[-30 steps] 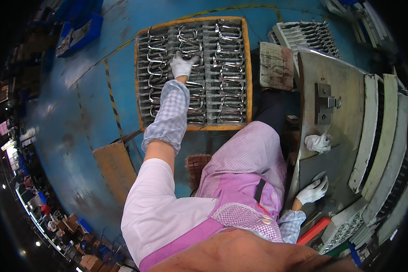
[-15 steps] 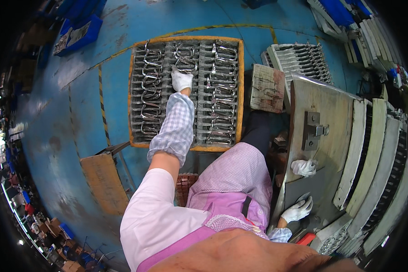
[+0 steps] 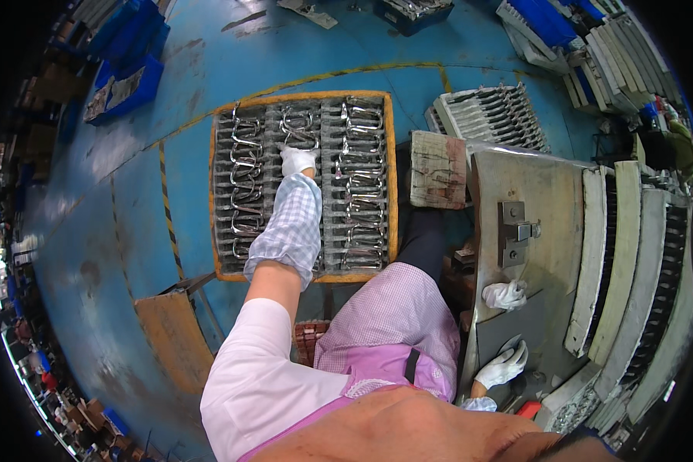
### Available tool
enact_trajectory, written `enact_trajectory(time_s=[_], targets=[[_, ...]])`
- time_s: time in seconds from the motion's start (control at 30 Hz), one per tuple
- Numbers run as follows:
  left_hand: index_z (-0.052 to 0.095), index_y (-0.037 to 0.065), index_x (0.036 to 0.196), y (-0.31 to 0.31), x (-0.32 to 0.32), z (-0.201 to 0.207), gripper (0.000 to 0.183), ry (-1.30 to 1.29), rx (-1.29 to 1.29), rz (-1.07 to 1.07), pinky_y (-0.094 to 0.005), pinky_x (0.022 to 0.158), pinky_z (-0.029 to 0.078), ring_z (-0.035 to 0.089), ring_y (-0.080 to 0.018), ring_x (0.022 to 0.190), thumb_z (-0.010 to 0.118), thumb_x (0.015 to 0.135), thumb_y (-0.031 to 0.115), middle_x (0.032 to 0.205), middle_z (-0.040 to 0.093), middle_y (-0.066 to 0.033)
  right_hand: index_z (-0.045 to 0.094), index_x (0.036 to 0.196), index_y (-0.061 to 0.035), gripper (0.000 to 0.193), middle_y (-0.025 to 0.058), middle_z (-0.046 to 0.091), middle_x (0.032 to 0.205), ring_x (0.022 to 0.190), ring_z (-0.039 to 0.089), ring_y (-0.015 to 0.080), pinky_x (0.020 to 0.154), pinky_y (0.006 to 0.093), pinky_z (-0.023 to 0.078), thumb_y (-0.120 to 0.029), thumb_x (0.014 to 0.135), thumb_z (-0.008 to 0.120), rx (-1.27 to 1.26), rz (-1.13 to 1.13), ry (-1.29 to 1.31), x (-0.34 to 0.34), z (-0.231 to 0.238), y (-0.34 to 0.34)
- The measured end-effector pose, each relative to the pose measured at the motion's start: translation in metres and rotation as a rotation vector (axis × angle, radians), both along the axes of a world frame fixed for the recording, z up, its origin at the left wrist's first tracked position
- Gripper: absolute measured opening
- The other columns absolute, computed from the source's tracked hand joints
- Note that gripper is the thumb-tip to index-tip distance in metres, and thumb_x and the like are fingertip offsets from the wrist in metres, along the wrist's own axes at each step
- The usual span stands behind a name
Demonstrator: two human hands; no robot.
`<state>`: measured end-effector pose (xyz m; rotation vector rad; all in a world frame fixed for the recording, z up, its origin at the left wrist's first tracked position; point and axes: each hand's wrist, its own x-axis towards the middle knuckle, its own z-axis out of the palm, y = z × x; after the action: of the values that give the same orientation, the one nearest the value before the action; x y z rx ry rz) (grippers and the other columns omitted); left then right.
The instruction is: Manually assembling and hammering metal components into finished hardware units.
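My left hand [image 3: 297,160], in a white glove, is over the middle column of a yellow-edged tray [image 3: 393,185]. Its fingers are bunched at the lowest of the shiny curved metal pieces [image 3: 303,143] in that column and appear closed on it; the fingertips are partly hidden. More chromed pieces [image 3: 364,185] fill the right column, and others the left. On the worktable [image 3: 550,202] to my right lies my right hand [image 3: 503,366], also gloved, its fingers stretched out and apart. A grey curved shape, too small to identify, is beside its fingers.
A metal block fixture [image 3: 513,232] is fixed on the worktable, with a crumpled white cloth or glove [image 3: 505,295] nearer me. Slotted pale racks [image 3: 624,246] stand at its right. A stained wooden block [image 3: 437,169] sits beside the tray. A brown board [image 3: 175,339] stands at left.
The whole view has shifted, so the tray appears lower and slightly left. My left hand remains at the middle column's lowest piece. The right hand's fingers look somewhat more spread.
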<state>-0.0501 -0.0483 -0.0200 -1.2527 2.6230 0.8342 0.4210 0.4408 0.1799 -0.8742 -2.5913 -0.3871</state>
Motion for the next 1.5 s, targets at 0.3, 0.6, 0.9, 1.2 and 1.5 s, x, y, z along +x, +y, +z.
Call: enact_trajectory(time_s=[0.3,0.6,0.9,1.2,1.5], targets=[[0.059,0.01,0.122,-0.005,0.016,-0.018,0.059,0.291,0.105,0.067,-0.0472,0.086,0.053,0.066,-0.0405,0.1,0.075,0.075,0.042,0.104,0.071,-0.0201,0.059,0.127,-0.005,0.034,0.0184,0.058,0.125,0.112,0.056,0.0369,0.093,0.0479,0.044,-0.023,0.101,0.045,-0.011,0.0,-0.006,0.003,0.002,-0.004],[0.069,-0.007,0.093,-0.035,0.009,-0.037,0.038,0.382,0.272,0.049,-0.0381,0.064,0.052,0.068,-0.0238,0.067,0.073,0.079,0.028,0.081,0.073,-0.0152,0.06,0.125,-0.0046,0.035,0.0181,0.058,0.125,0.112,0.056,0.0363,0.093,0.0478,0.044,-0.025,0.102,0.045,-0.028,-0.011,0.002,0.005,0.006,-0.001],[0.07,0.018,0.12,-0.048,-0.023,-0.031,0.052,0.032,0.311,-0.436,-0.0346,0.081,0.054,0.071,-0.0251,0.091,0.076,0.073,0.04,0.105,0.073,-0.0154,0.061,0.125,-0.0042,0.035,0.0181,0.058,0.125,0.111,0.056,0.0366,0.094,0.0476,0.044,-0.025,0.102,0.045,-0.045,0.004,0.03,0.004,0.01,0.0],[0.069,0.009,0.119,-0.024,-0.086,-0.006,0.072,-0.423,-0.295,-0.721,-0.0391,0.098,0.051,0.063,-0.0301,0.117,0.08,0.068,0.059,0.127,0.065,-0.0149,0.063,0.123,-0.0049,0.036,0.0179,0.058,0.126,0.111,0.055,0.0363,0.094,0.0473,0.044,-0.027,0.102,0.044,-0.105,-0.006,0.047,-0.001,0.011,-0.002],[0.071,0.01,0.117,-0.015,-0.092,0.006,0.054,-0.526,-0.303,-0.812,-0.0372,0.099,0.049,0.062,-0.0281,0.119,0.068,0.077,0.046,0.127,0.064,-0.0146,0.063,0.123,-0.0047,0.037,0.0184,0.059,0.125,0.112,0.055,0.0369,0.095,0.0477,0.043,-0.028,0.103,0.042,-0.127,-0.001,0.082,-0.004,0.014,0.001]])
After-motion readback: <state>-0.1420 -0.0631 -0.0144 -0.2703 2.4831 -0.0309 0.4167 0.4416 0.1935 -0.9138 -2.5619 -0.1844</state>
